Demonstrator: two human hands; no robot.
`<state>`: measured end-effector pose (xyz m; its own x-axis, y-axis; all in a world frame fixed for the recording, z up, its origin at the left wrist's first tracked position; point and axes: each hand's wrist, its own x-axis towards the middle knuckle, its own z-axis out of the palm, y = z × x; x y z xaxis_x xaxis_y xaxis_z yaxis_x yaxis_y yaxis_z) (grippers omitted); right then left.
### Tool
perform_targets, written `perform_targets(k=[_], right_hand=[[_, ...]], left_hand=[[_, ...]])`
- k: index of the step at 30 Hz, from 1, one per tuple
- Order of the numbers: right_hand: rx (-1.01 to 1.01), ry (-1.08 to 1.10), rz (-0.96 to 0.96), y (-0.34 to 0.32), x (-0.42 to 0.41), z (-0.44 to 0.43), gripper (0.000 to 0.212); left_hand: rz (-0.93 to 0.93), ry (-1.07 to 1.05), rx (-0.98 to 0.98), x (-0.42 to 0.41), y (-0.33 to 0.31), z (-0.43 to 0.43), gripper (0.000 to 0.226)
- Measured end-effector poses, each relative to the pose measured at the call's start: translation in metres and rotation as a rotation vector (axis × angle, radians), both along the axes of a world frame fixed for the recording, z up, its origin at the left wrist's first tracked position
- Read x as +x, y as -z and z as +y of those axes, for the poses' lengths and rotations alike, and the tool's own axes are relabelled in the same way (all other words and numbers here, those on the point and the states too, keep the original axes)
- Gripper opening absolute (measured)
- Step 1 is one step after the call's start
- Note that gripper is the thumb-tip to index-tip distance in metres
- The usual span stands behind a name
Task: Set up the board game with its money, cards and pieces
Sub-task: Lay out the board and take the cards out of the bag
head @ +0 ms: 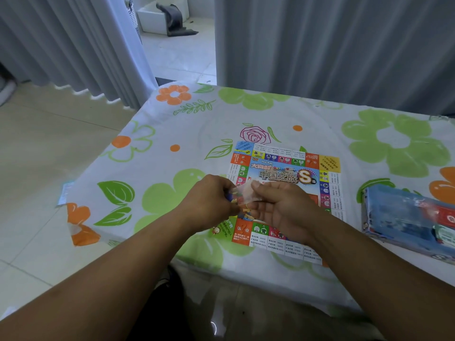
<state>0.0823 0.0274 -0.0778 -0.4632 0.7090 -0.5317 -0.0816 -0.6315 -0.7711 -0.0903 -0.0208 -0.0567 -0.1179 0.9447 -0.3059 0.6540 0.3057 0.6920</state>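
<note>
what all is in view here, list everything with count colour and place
game board: 1, multicoloured, flat on the table ahead, partly under the hands
small clear bag: 1, transparent with coloured bits inside, held between both hands above the board
game box: 1, blue with a red patch, on the table at the right edge
tablecloth: 1, white with green and orange flowers, covering the table
curtains: grey, hanging behind the table
white box: 1, on the floor far back, dark cloth draped over it
paper sheet: 1, pale blue, on the floor left of the table
left hand: 1, gripping the bag
right hand: 1, gripping the bag
</note>
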Motion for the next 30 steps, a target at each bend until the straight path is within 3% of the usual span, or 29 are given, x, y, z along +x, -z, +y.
perform_targets(k=[8, 13, 30], right_hand=[[-0.104, 0.05, -0.059, 0.018, -0.02, -0.008, 0.02], [-0.152, 0.014, -0.147, 0.025, -0.029, -0.011, 0.018], [-0.12, 0.005, -0.296, 0.015, -0.028, -0.012, 0.025]], left_hand=[[0.057, -0.019, -0.002, -0.011, 0.008, -0.007, 0.017], [0.125, -0.008, -0.019, -0.014, 0.013, -0.01, 0.039], [0.25, 0.093, 0.059, -0.003, 0.008, -0.008, 0.041]])
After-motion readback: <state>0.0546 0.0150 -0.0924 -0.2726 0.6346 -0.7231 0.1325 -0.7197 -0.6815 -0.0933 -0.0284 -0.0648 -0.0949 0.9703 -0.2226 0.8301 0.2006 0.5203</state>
